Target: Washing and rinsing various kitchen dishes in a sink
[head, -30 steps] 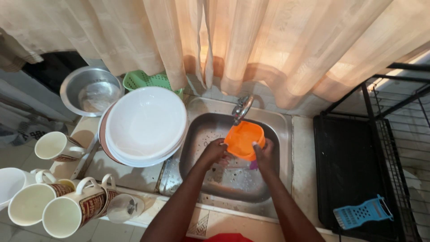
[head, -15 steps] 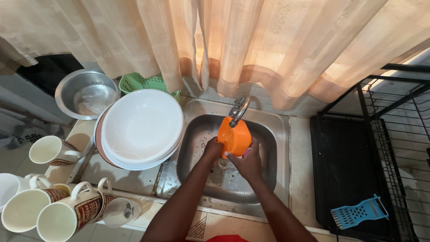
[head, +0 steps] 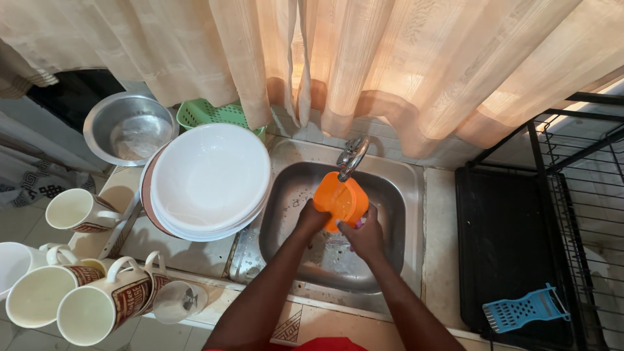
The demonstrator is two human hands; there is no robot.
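Both hands hold a round orange plastic cup over the stainless steel sink basin, right under the curved metal tap. The left hand grips the cup's left side, its fingers closed around the wall. The right hand presses against the cup's lower right side, its fingers curled; something small and pinkish shows at them, too hidden to identify. The cup is tilted, its mouth turned up toward the camera.

On the worktop left of the sink, a stack of wide white bowls leans close to the basin's edge. Behind it sit a green plastic basket and a shiny metal bowl. Several cream mugs with brown patterned bands stand clustered at the lower left. To the right, a black wire rack with a dark tray holds a light blue plastic grater. Beige curtains hang behind the sink.
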